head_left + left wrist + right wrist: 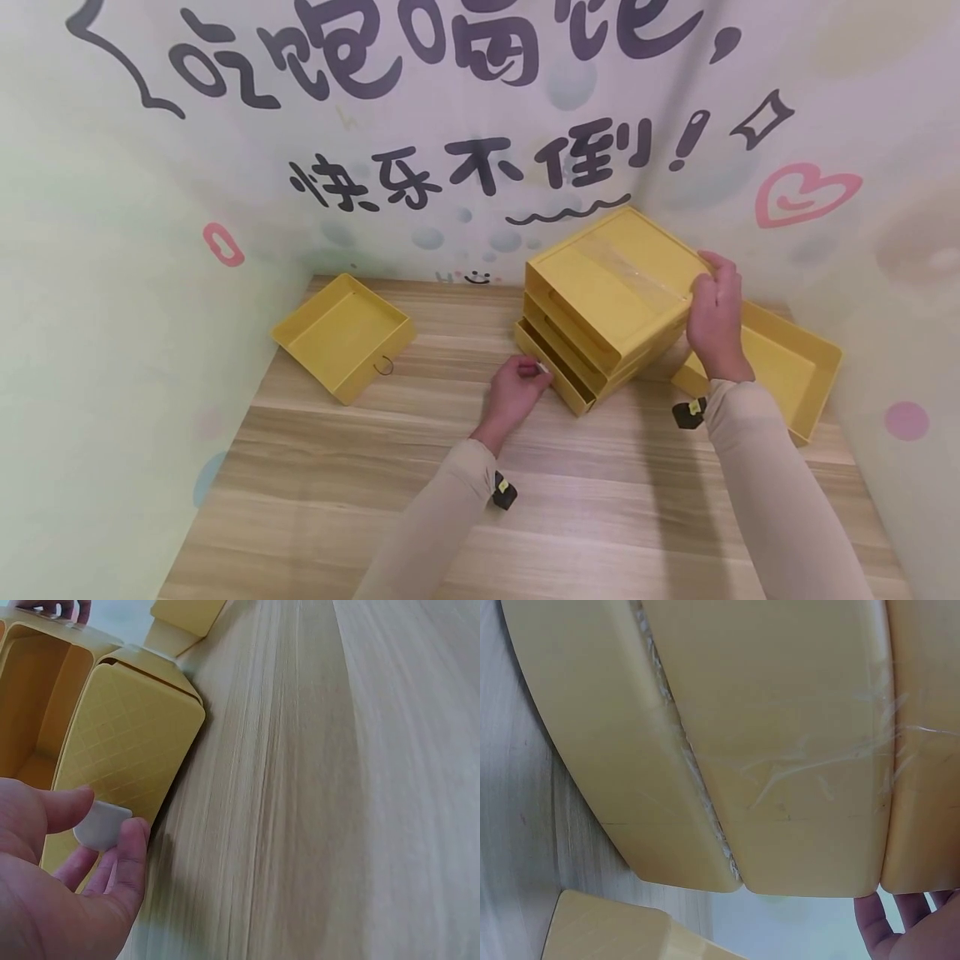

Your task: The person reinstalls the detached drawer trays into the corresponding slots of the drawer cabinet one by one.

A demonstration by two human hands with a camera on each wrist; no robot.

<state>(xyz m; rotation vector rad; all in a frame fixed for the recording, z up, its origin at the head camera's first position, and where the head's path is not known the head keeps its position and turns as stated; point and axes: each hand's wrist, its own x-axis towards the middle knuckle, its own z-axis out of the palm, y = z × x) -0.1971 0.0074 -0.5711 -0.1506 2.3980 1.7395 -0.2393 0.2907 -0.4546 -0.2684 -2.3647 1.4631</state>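
With left hand (517, 390), pinches white pull tab (103, 825) of protruding bottom drawer (124, 735); with right hand (716, 321), grips yellow drawer cabinet (588, 287) by its upper edge.

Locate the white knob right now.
The white knob is at lower left in the left wrist view, on the front of the bottom drawer, between thumb and fingers of the left hand.
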